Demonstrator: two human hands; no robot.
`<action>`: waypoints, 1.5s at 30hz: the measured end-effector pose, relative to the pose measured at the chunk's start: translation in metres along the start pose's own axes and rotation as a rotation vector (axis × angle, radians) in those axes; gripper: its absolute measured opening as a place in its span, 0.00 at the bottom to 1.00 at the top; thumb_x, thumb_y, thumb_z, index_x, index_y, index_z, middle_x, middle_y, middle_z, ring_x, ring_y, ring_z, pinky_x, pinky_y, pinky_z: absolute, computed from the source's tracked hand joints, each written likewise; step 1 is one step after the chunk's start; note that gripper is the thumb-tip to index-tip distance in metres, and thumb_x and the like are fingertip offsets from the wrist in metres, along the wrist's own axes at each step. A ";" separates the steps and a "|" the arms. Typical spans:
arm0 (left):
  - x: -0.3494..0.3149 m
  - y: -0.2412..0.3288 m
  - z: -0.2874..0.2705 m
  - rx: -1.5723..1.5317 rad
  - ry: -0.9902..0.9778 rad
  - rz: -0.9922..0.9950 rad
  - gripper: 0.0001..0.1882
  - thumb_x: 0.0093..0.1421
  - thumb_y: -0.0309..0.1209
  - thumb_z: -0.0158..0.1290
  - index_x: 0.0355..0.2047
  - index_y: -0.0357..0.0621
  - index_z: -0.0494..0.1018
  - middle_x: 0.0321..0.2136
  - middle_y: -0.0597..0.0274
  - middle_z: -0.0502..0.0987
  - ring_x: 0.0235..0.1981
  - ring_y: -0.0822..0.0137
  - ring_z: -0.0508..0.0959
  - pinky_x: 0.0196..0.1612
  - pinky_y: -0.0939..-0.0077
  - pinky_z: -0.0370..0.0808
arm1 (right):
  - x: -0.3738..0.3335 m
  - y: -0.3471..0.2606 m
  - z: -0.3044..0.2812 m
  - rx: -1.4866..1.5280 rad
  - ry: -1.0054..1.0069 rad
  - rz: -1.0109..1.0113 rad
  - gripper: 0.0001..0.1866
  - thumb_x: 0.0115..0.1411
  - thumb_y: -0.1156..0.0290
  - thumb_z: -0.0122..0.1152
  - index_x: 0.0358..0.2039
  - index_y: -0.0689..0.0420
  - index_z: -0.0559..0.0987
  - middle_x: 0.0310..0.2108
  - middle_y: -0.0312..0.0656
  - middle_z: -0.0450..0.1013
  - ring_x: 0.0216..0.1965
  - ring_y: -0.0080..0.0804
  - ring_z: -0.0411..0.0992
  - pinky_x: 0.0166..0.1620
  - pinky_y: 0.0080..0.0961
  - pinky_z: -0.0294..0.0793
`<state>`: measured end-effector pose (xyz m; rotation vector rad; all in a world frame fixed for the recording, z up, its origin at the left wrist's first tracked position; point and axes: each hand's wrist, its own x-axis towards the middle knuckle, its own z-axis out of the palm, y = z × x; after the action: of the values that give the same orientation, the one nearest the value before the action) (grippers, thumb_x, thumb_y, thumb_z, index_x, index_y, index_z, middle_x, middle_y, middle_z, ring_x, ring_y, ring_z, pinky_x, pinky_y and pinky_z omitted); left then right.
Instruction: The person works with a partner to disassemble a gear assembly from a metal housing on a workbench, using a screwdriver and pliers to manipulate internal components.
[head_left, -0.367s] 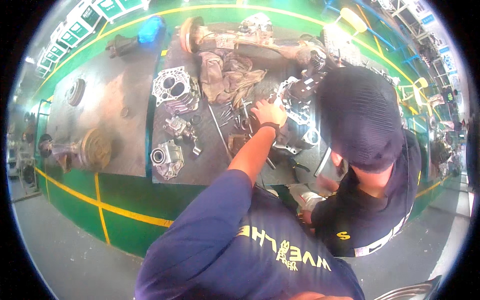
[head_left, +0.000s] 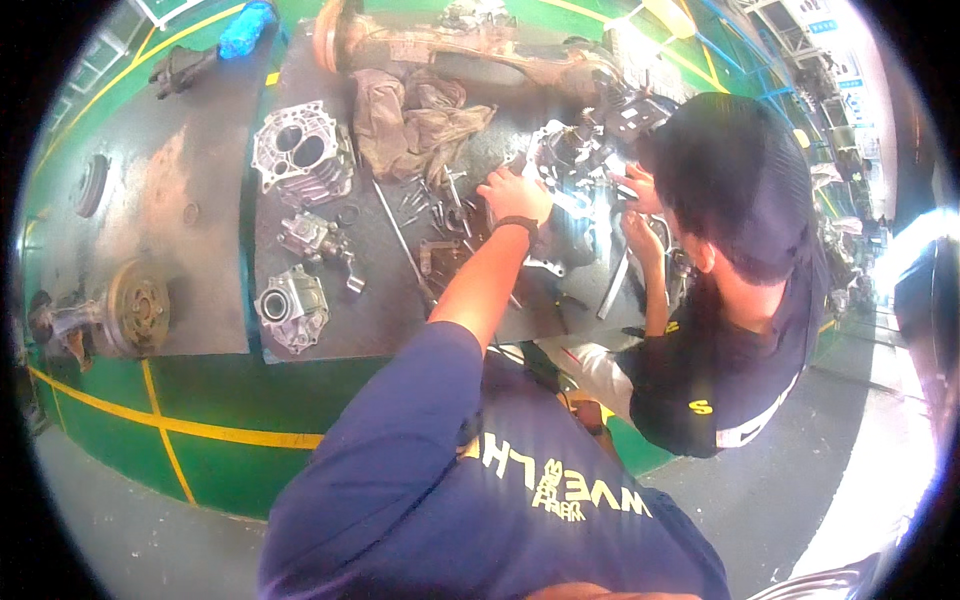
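My left hand [head_left: 518, 196] reaches over the workbench, its fingers bent over the near-left part of a silver metal housing [head_left: 545, 266]. The hand and wrist cover much of that housing, so the exact grip is partly hidden. Left of my hand lie loose bolts [head_left: 412, 206], a long metal bar [head_left: 396, 235] and a rusty brown flat plate [head_left: 438, 258]. My right hand is out of sight. Across the housing, a co-worker's hands [head_left: 642, 188] are over bright metal parts at the right side of the bench.
A large gearbox casing [head_left: 300, 150], a smaller round-mouthed casing [head_left: 291, 308] and a grey-brown rag [head_left: 415, 122] lie on the bench. Behind them stretches a rusty axle [head_left: 450, 55]. The co-worker's capped head [head_left: 735, 180] leans in close on the right. A second table [head_left: 205, 250] stands left.
The whole view has shifted, so the bench appears farther left and higher. The co-worker's hands have come up over the metal parts. My left hand stays at the housing.
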<state>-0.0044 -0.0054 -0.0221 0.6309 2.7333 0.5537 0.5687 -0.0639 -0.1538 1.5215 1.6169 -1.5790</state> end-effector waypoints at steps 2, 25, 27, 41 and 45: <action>0.001 0.002 0.006 -0.016 0.047 0.022 0.28 0.66 0.53 0.48 0.46 0.44 0.85 0.53 0.47 0.79 0.57 0.48 0.75 0.56 0.40 0.67 | 0.014 0.025 -0.017 0.046 0.051 0.150 0.14 0.69 0.58 0.52 0.46 0.46 0.82 0.29 0.39 0.78 0.25 0.31 0.75 0.24 0.34 0.71; -0.001 0.021 -0.002 -0.048 -0.054 0.081 0.29 0.66 0.52 0.47 0.47 0.42 0.85 0.55 0.45 0.78 0.60 0.45 0.73 0.58 0.38 0.65 | 0.039 0.042 0.030 0.892 -0.182 0.243 0.10 0.67 0.65 0.60 0.35 0.59 0.79 0.26 0.39 0.75 0.23 0.30 0.75 0.27 0.32 0.75; 0.003 0.006 0.003 -0.013 -0.012 0.055 0.28 0.65 0.52 0.47 0.45 0.43 0.86 0.54 0.46 0.79 0.59 0.45 0.74 0.57 0.38 0.66 | 0.043 0.006 0.051 0.687 -0.031 0.283 0.10 0.66 0.65 0.62 0.34 0.60 0.80 0.25 0.40 0.75 0.21 0.31 0.74 0.25 0.33 0.74; 0.003 -0.003 0.011 0.001 0.048 0.065 0.26 0.63 0.52 0.49 0.40 0.45 0.87 0.51 0.48 0.81 0.56 0.46 0.76 0.54 0.40 0.68 | 0.021 -0.029 0.059 0.338 0.182 0.203 0.11 0.67 0.67 0.56 0.33 0.60 0.81 0.19 0.43 0.71 0.14 0.33 0.69 0.16 0.35 0.63; 0.004 -0.006 0.013 -0.005 0.038 0.043 0.26 0.64 0.53 0.49 0.41 0.46 0.87 0.52 0.49 0.81 0.57 0.47 0.76 0.54 0.40 0.68 | 0.017 -0.046 0.064 0.351 0.168 0.213 0.11 0.69 0.66 0.54 0.36 0.60 0.80 0.17 0.42 0.69 0.12 0.31 0.65 0.14 0.33 0.59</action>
<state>-0.0058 -0.0050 -0.0367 0.6862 2.7589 0.5876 0.4994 -0.1023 -0.1662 1.9822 1.2499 -1.7162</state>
